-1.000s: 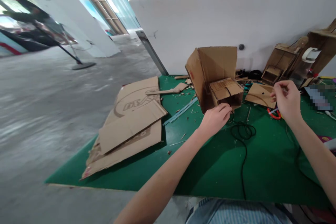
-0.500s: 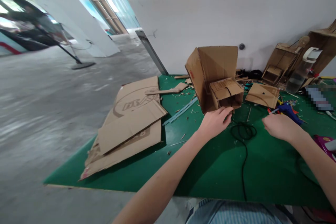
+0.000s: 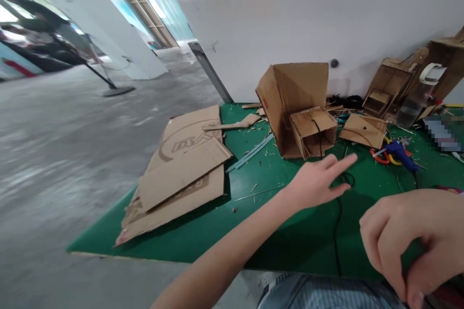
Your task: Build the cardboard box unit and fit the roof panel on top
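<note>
My left hand [image 3: 319, 181] is over the green table, fingers spread and holding nothing, just in front of the small cardboard box [image 3: 313, 128]. That box stands against a taller folded cardboard piece [image 3: 300, 84], and a black cord [image 3: 337, 236] runs from it under my left hand towards the front edge. My right hand [image 3: 409, 241] is raised close to the camera at the lower right, thumb and fingertips pressed together; whatever they hold, if anything, cannot be made out. Beyond it lie a blue glue gun [image 3: 400, 154] and red-and-yellow scissors [image 3: 380, 157].
Flat cardboard sheets [image 3: 181, 169] cover the table's left side, with blue strips [image 3: 250, 153] beside them. A holed cardboard square [image 3: 363, 130], a clear bottle [image 3: 415, 99] and a cardboard structure [image 3: 387, 84] stand or lie at the right. A white partition [image 3: 253, 43] rises behind.
My left hand has left the small box, moved right and nearer, and spread its fingers. My right hand has come back towards the camera, uncovering the scissors and glue gun.
</note>
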A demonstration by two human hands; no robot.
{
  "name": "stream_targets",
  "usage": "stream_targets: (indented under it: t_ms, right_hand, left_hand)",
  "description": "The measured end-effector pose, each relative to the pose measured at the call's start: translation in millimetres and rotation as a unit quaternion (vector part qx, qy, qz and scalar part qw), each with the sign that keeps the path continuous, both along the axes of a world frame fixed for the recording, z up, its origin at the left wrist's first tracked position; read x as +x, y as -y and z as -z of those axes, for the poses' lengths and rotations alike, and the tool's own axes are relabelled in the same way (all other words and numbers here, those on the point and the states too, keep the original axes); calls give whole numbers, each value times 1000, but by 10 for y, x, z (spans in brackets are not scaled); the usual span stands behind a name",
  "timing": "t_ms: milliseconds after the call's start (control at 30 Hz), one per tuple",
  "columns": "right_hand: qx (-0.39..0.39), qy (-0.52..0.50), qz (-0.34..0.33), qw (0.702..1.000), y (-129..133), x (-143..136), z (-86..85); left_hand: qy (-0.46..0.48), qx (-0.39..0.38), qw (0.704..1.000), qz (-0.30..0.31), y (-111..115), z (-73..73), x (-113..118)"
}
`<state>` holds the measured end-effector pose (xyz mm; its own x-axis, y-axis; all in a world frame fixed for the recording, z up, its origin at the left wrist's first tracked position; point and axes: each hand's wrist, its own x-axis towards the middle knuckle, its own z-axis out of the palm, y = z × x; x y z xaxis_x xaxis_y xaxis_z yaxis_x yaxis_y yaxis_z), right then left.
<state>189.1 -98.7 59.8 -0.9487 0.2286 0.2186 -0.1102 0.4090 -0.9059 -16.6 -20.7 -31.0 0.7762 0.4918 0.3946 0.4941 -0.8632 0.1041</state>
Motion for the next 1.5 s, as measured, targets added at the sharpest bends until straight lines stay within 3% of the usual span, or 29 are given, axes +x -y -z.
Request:
stream_targets:
  t_ms: [67,133,167,233,267,300,333,400,467,533,600,667,767,900,1000,1333,1500]
  right_hand:
    - [-4,-70,46,996,-19,22,15]
    - [53,-77,228,969,-67,96,23]
    - [111,-43,351,929,-108,147,35]
    - [264,78,561,781,-216,263,99]
    - [338,143,607,705,-274,320,157]
    - [400,205,622,641,-326,371,232]
    - [439,271,612,599,-366,415,320]
    - [462,392,568,557,-394,469,509]
    - [444,467,508,571,-356,470,666]
    - [423,483,457,616,-286,422,747]
    - [409,472,426,655,-233,343,756]
    - [397,460,407,683,-224,247,736]
    - [396,426,381,719,-282,78,761]
    - [436,355,358,746,-340,-163,931]
    - [452,350,358,738,-339,-260,1034]
    - [489,432,415,634,-400,-98,1045]
    - [480,433,428,631,-408,-80,1053]
  left_hand:
    - [-58,8,994,88,117,-69,89]
    - [-66,36,987,139,166,-97,141]
    - [-49,57,987,141,159,-99,146]
    - [3,111,988,108,84,-95,107]
    - [34,141,986,78,22,-93,65]
    - [65,168,983,44,-50,-94,8]
    - [94,189,977,9,-126,-99,-59]
    - [135,192,970,-61,-271,-120,-213]
    - [134,130,974,-128,-381,-148,-368]
    - [77,7,984,-158,-445,-166,-495]
    - [-19,-121,982,-144,-466,-160,-575]
    - [-104,-190,969,-120,-453,-122,-602]
    - [-153,-211,960,-99,-391,-28,-563]
    - [-189,-187,959,-97,-316,57,-458]
    - [-223,-175,953,-104,-301,47,-408]
    - [-277,-174,942,-76,-293,-124,-289]
    - [-268,-212,937,-75,-260,-318,-422]
